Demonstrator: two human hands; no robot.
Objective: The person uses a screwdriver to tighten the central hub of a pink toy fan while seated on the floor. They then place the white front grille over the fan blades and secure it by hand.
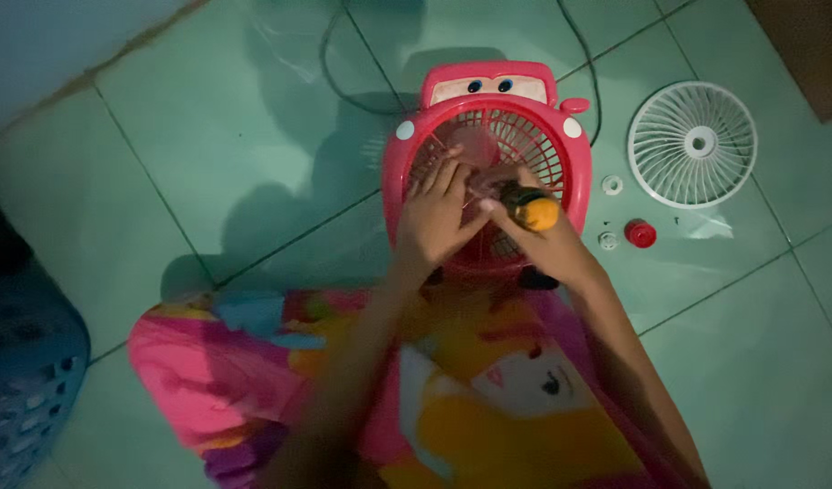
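Both hands work at one pink plastic cartoon-car table fan (488, 100) lying face-up on the pale green tiled floor (253, 154): the left hand (434, 217) rests flat with fingers spread on the fan's red inner grille (534, 145), while the right hand (547, 240) is closed around one screwdriver with an orange-yellow handle (535, 214), pointed down into the fan's centre. Two dark cords (344, 81) trail from the fan's top edge. One white round plastic grille (693, 144) lies well apart to the right with bare tiles around it. Between grille and fan sit one red round cap (640, 234) and two small white rings (612, 185), near a few tiny dark screws (677, 219). One blue perforated basket (27, 380) fills the lower left edge.
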